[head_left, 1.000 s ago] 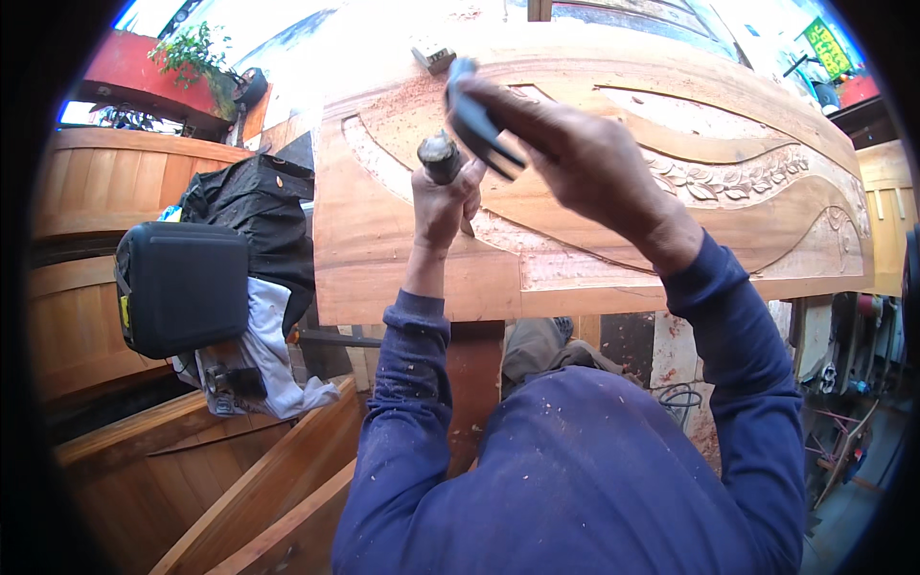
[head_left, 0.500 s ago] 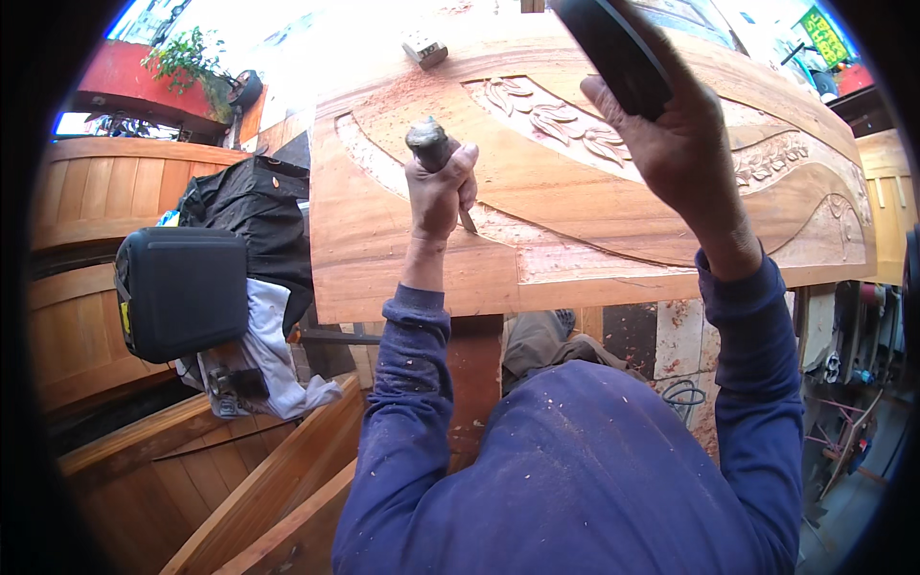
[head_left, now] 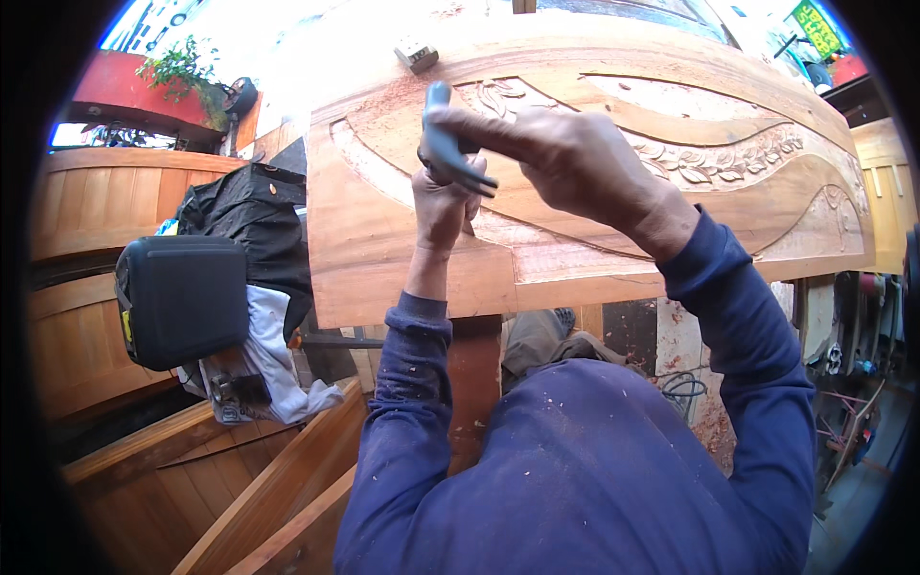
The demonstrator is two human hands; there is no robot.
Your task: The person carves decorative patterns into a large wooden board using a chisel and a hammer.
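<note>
A large wooden panel (head_left: 374, 273) with carved leaf sprays (head_left: 695, 165) and recessed curved bands lies before me. My left hand (head_left: 439, 213) is closed round a chisel (head_left: 469, 228), held steeply over the edge of a recess near the panel's front left. Its blade points down at the wood. In my right hand (head_left: 586, 172) is a claw hammer (head_left: 443, 139), gripped by its handle. The hammer's head is over the top of the chisel and hides the chisel's handle end. Whether the two touch I cannot tell.
A small block (head_left: 416, 57) lies among wood shavings on the panel's far part. To the left are a dark hard case (head_left: 182, 302), a black bag (head_left: 251, 211) and a white cloth (head_left: 278, 369). Long timber boards (head_left: 278, 479) lean at lower left.
My right hand has swung the hammer down and to the left, from raised at the upper right to over the chisel. My left hand with the chisel has stayed nearly in place.
</note>
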